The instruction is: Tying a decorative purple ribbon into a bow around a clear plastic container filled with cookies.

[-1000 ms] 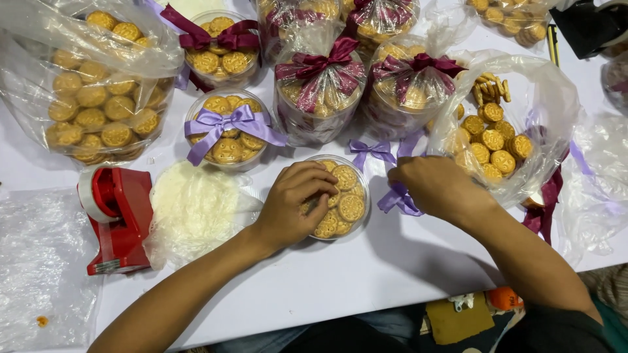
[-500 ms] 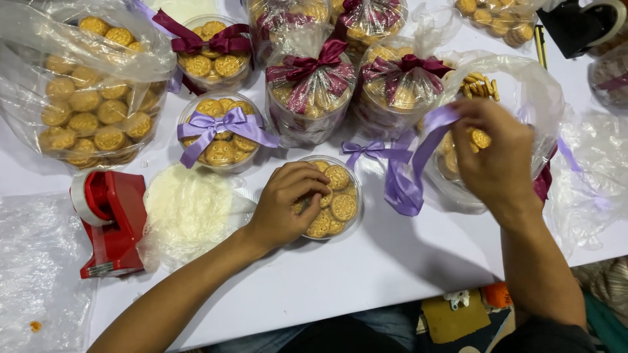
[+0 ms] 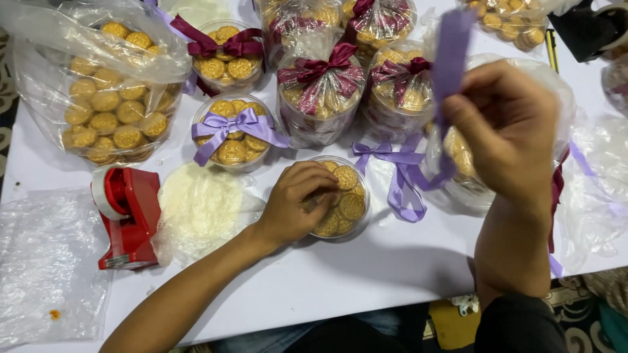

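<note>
The left hand (image 3: pixel 297 206) rests with fingers curled over the round tub of cookies (image 3: pixel 340 197) near the table's middle. The right hand (image 3: pixel 507 131), raised to the right and farther off, pinches a lilac ribbon (image 3: pixel 448 65) running roughly upright; its lower end seems to trail left toward the tub.

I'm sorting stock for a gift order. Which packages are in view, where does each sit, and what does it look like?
Open tub: centre, round, clear, cookies; left hand on it.
Lilac-bow tub: behind, round.
Maroon-bow tubs: back row, wrapped.
Big bag: far left, clear, cookies.
Lilac ribbon: raised by right hand.
</note>
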